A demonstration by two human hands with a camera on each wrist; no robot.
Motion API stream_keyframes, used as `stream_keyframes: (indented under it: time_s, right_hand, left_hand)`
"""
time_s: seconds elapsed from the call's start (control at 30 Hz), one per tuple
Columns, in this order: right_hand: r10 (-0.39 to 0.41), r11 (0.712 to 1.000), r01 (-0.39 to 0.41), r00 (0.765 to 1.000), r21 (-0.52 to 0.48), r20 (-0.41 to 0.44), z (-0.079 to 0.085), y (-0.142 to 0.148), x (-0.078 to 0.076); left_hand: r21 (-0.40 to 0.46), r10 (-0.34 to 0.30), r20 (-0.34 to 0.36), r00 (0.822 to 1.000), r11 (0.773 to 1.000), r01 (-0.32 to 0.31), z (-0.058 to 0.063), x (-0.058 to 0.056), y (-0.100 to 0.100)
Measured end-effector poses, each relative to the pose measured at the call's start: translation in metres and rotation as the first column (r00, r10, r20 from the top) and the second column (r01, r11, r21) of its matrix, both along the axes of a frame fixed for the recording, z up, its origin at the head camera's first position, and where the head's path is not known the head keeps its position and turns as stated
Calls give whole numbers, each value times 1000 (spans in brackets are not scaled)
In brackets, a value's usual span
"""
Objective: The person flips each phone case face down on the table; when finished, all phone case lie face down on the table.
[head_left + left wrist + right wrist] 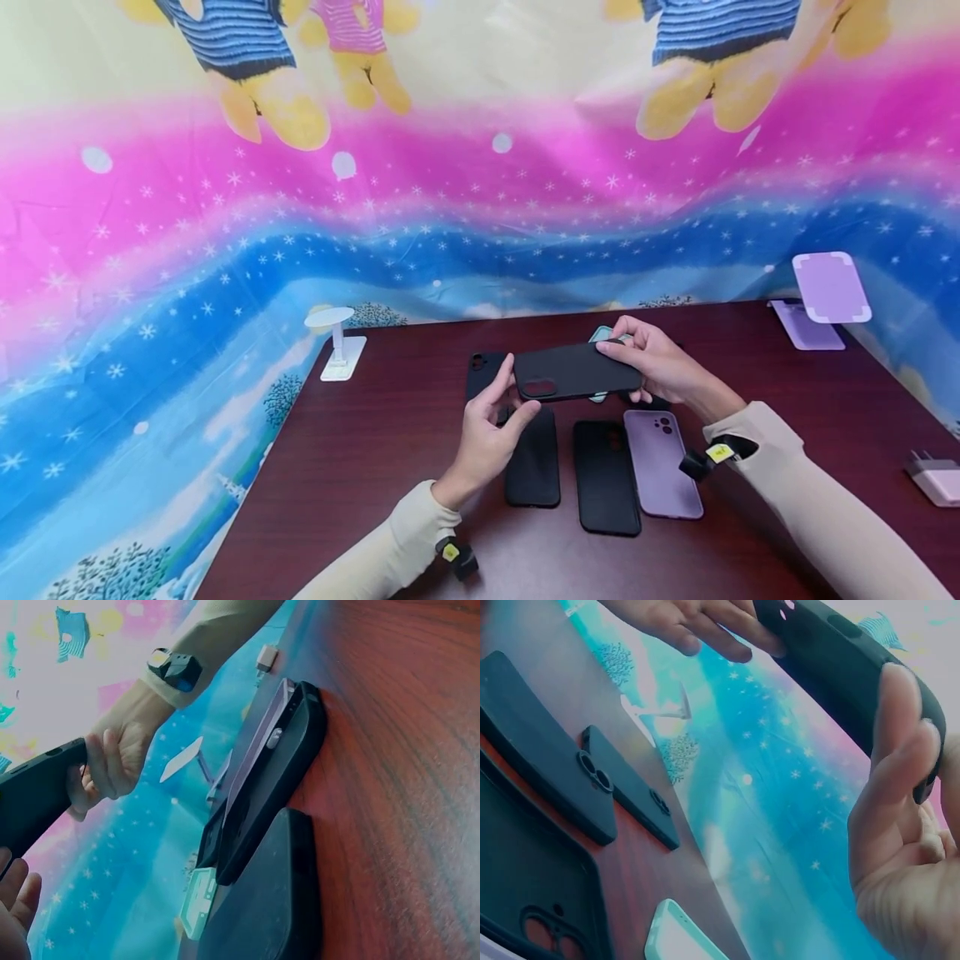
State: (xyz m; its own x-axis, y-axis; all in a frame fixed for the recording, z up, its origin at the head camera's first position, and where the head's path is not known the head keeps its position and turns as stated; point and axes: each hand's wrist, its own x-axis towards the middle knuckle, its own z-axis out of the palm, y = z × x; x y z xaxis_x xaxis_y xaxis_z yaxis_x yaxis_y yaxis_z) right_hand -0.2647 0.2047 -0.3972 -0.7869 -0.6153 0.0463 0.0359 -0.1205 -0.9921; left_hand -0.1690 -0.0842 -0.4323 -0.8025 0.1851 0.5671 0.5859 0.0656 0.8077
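Observation:
A black phone case [577, 371] with an oblong camera cutout at its left end is held up sideways above the table. My right hand [667, 367] grips its right end, thumb on the near face and fingers behind. At the other end, the thumb and fingers of my left hand [480, 437] hold the lower left corner. The right wrist view shows the case's long edge [840, 667] with button and port openings. Beneath the hands lie black phone cases [532, 458] [607, 479] and a purple case [663, 462].
Another dark case [483, 373] and a mint-green one [600, 335], partly hidden, lie farther back. A white stand [341, 358] is at the back left, a purple stand [817, 321] at the back right. A charger plug [937, 479] sits at the right edge. A printed cloth hangs behind.

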Motion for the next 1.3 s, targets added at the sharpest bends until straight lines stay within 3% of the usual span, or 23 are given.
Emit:
stream_keyframes:
  time_s: [0.37, 0.63, 0.87, 1.1, 1.3]
  right_hand:
    - [185, 983, -185, 982, 0, -39, 1, 6, 3]
    - [240, 971, -238, 969, 33, -55, 3, 7, 5]
    - [291, 957, -291, 957, -3, 3, 3, 1, 15]
    - [243, 970, -243, 970, 5, 23, 1, -7, 24]
    - [203, 977, -200, 978, 71, -49, -2, -11, 33]
  left_hand:
    - [-9, 48, 5, 999, 999, -48, 2, -9, -5]
    - [-7, 83, 56, 995, 997, -82, 4, -12, -7]
    - [16, 125, 67, 990, 992, -127, 4, -22, -5]
    - [82, 158, 66, 985, 983, -164, 8, -37, -4]
    - [30, 152, 103, 983, 987, -156, 13, -51, -6]
